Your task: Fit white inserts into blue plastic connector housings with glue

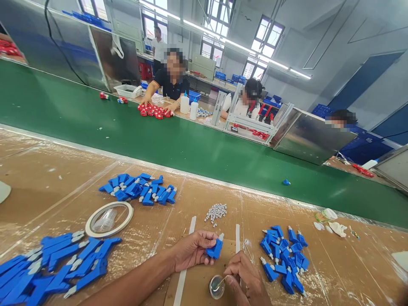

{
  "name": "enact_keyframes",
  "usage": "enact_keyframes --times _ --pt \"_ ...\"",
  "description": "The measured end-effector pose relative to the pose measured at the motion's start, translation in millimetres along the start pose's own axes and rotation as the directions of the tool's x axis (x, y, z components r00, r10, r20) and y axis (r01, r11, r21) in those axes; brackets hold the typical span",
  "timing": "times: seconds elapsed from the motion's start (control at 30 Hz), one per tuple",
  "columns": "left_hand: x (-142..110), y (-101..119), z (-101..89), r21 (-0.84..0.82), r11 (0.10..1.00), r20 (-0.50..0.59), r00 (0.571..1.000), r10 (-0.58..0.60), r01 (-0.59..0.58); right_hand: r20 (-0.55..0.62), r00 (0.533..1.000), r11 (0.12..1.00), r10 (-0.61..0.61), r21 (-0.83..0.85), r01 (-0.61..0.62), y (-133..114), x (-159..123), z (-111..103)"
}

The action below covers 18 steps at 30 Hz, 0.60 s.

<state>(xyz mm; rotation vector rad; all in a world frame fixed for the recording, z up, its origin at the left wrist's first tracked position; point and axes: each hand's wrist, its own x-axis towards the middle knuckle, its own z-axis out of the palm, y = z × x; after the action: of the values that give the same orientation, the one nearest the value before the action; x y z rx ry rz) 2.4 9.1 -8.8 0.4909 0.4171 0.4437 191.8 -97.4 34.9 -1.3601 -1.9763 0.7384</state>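
My left hand (195, 250) is closed around a small blue plastic part (216, 250) with a light grey tip, held above a cardboard sheet. Between the fingers of my right hand (245, 276) is a thin stick (224, 279). Its lower end dips into a small clear round cup (216, 287), whose contents look transparent. Just beyond my hands lies a pile of tiny grey pieces (216, 211). To the right sits a heap of blue parts (283, 255) with grey tips.
More blue parts lie at the far left (137, 187) and near left (57, 263). A tape roll (127, 219) rests between them. A green conveyor belt (197, 148) crosses beyond the table. Across it, a person's hands (168, 108) touch a pile of red parts (154, 111).
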Motion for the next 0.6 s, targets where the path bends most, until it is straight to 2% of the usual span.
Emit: enact_keyframes --times 0.17,0.3,0.47,0.6 --pt "-0.1 0.3 -0.4 -0.003 1.0 -0.02 1.0 -0.014 0.014 -0.016 0.999 0.998 0.041 -0.045 -0.041 -4.5 4.3 -13.6" --pt "1.7 -0.3 2.4 0.005 1.0 -0.034 0.999 -0.016 0.016 -0.09 0.994 0.992 0.053 -0.112 -0.063 -2.5 25.9 -33.9" --pt "6.6 -8.0 5.5 0.017 1.0 -0.038 0.999 0.025 -0.025 -0.074 0.992 0.949 0.105 -0.29 -0.122 20.0 69.0 -50.3" --pt "14.7 -12.3 -3.6 0.023 0.999 -0.003 0.999 0.035 -0.035 -0.067 0.99 0.913 0.128 -0.381 -0.144 35.7 91.0 -55.2"
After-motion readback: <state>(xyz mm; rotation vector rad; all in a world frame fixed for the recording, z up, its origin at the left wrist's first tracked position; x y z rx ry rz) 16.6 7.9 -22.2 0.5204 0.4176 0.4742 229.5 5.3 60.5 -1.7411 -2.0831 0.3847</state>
